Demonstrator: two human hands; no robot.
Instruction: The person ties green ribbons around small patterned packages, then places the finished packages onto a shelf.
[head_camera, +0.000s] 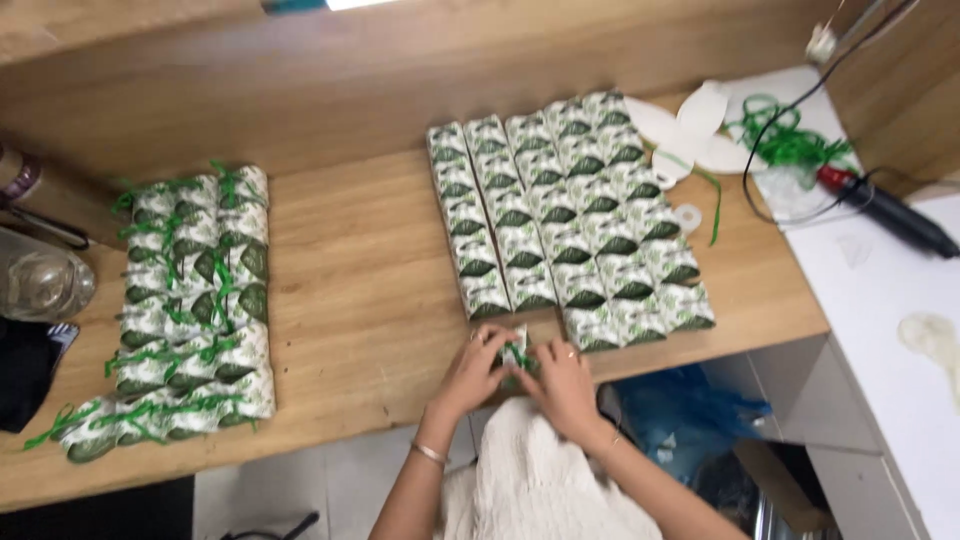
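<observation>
Both my hands meet at the front edge of the wooden table (370, 290). My left hand (474, 372) and my right hand (562, 378) together hold a small white box with a green leaf print (514, 345), with green ribbon across it between my fingers. Just beyond my hands lie several rows of the same boxes without ribbon (565, 215). At the left of the table sits another group of boxes tied with green ribbon (190, 300).
Flat white box blanks (685, 125) and loose green ribbon (790, 140) lie at the back right. A black and red tool with a cable (885, 205) rests on a white surface. A glass jar (40, 285) stands at far left. Blue plastic (690, 405) sits below the table.
</observation>
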